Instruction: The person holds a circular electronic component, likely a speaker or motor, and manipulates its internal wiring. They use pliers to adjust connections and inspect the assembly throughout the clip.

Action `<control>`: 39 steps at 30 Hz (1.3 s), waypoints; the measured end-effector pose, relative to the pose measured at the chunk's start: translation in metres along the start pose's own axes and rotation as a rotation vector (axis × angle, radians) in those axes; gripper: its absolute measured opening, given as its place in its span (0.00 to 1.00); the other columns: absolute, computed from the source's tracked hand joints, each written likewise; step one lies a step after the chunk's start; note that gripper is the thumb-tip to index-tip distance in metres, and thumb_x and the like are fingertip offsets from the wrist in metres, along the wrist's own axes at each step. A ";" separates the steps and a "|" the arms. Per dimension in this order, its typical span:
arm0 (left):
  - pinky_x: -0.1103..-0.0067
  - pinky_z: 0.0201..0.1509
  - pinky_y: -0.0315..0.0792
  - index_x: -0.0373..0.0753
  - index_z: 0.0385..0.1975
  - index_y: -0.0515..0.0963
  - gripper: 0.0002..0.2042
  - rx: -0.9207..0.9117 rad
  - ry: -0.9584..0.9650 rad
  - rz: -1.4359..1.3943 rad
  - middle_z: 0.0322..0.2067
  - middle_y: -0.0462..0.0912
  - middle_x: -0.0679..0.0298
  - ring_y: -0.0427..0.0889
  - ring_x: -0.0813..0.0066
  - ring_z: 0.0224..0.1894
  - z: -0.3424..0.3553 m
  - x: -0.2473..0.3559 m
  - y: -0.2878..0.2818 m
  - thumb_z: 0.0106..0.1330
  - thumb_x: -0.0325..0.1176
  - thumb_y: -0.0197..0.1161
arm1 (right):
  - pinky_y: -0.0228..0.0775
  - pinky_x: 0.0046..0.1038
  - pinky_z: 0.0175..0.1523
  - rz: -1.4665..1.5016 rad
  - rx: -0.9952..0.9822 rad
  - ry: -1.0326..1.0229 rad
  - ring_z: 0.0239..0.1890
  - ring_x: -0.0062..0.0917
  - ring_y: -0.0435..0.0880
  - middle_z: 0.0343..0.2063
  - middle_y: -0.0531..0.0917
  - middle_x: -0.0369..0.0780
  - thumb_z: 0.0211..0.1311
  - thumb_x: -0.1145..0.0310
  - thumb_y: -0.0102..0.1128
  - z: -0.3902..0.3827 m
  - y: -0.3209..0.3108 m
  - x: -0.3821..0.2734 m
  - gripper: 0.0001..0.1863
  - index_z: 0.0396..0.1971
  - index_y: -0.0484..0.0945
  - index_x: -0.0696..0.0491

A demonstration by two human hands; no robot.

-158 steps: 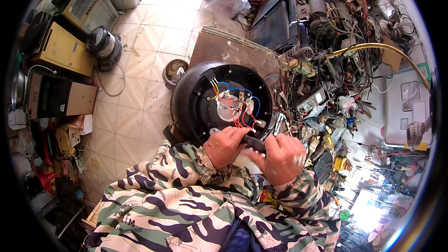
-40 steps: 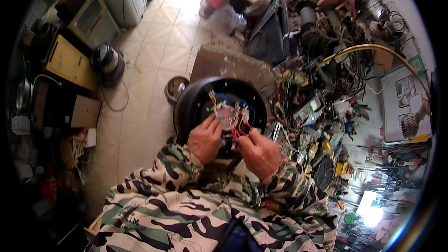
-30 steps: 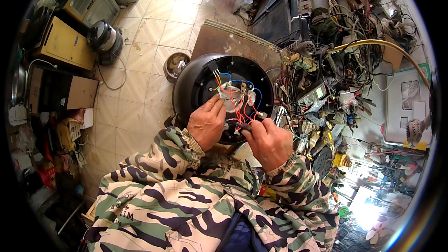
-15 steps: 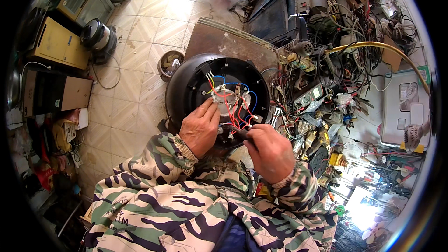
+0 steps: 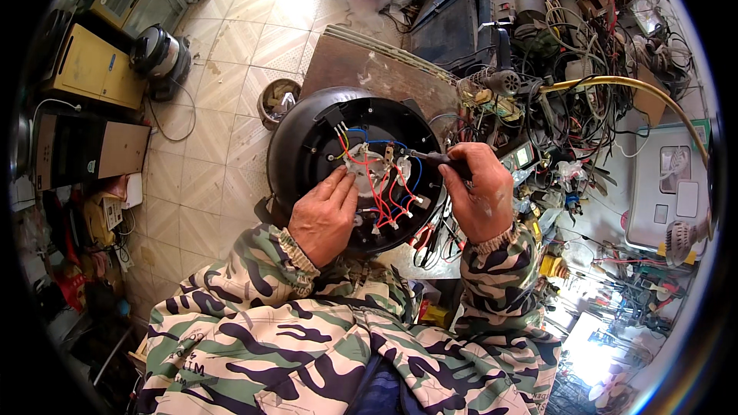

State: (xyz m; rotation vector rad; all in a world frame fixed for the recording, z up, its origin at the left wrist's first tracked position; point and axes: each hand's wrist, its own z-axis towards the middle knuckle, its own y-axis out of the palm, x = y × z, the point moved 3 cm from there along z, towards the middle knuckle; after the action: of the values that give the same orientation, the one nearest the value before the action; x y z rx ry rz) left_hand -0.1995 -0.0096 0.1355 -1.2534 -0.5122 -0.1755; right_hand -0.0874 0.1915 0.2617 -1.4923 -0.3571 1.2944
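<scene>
A round black appliance base [image 5: 288,161] lies with its inside facing up on the bench. Inside it a pale metal disc [image 5: 370,177] sits among red wires [image 5: 390,204] with white end connectors and blue wires [image 5: 417,177]. My left hand [image 5: 323,215] has its fingers stretched out, their tips on the left edge of the disc; it grips nothing visible. Closed round the dark handle of a screwdriver [image 5: 437,158] is my right hand [image 5: 480,194], over the base's right rim. The screwdriver's shaft points left toward the wiring; whether its tip touches anything I cannot tell.
A brown board [image 5: 338,69] lies beyond the base, with a round container [image 5: 277,100] to its left. Tangled cables and motor parts [image 5: 569,38] crowd the right side. Pliers [image 5: 423,237] lie beside the base. A bent yellow tube [image 5: 630,81] arches at right.
My right hand has moved up and right with the screwdriver, from the lower red wires to the base's right rim. The red wires' connectors now show uncovered. My left hand stays nearly in place.
</scene>
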 end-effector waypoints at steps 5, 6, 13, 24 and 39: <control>0.66 0.70 0.76 0.25 0.54 0.82 0.25 0.004 0.007 0.007 0.59 0.83 0.47 0.78 0.51 0.69 0.001 0.001 -0.003 0.53 0.26 0.66 | 0.79 0.40 0.46 0.024 -0.016 0.025 0.42 0.50 0.86 0.39 0.83 0.50 0.60 0.78 0.72 0.003 0.005 0.003 0.13 0.43 0.80 0.60; 0.66 0.70 0.76 0.25 0.54 0.82 0.25 0.002 0.008 0.005 0.59 0.84 0.47 0.78 0.51 0.69 0.002 0.001 -0.003 0.53 0.26 0.66 | 0.80 0.40 0.46 0.027 -0.011 0.018 0.42 0.49 0.86 0.39 0.84 0.50 0.60 0.78 0.72 0.003 0.005 0.004 0.13 0.43 0.80 0.60; 0.66 0.70 0.76 0.25 0.52 0.83 0.24 0.021 0.007 0.011 0.59 0.84 0.47 0.78 0.51 0.68 0.002 0.000 -0.002 0.52 0.26 0.65 | 0.80 0.41 0.40 -0.200 -0.038 -0.169 0.37 0.45 0.87 0.41 0.82 0.46 0.64 0.68 0.73 0.024 0.005 -0.020 0.14 0.45 0.80 0.55; 0.66 0.68 0.77 0.25 0.51 0.83 0.23 0.062 0.003 0.001 0.58 0.85 0.47 0.80 0.51 0.67 0.001 0.000 -0.001 0.52 0.26 0.65 | 0.78 0.40 0.33 -0.152 -0.057 -0.197 0.32 0.41 0.87 0.35 0.83 0.42 0.65 0.59 0.75 0.023 0.005 -0.010 0.14 0.37 0.81 0.52; 0.65 0.68 0.77 0.26 0.50 0.83 0.21 0.069 0.009 -0.025 0.58 0.84 0.46 0.79 0.49 0.67 -0.001 -0.001 -0.001 0.53 0.25 0.66 | 0.79 0.41 0.35 -0.208 -0.067 -0.171 0.34 0.44 0.87 0.32 0.83 0.43 0.65 0.56 0.74 0.029 0.004 -0.016 0.16 0.39 0.83 0.53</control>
State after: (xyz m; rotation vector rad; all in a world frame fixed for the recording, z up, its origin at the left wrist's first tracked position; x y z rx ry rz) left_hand -0.2006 -0.0111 0.1359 -1.1788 -0.5229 -0.1831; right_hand -0.1194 0.1926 0.2721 -1.3631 -0.6564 1.2554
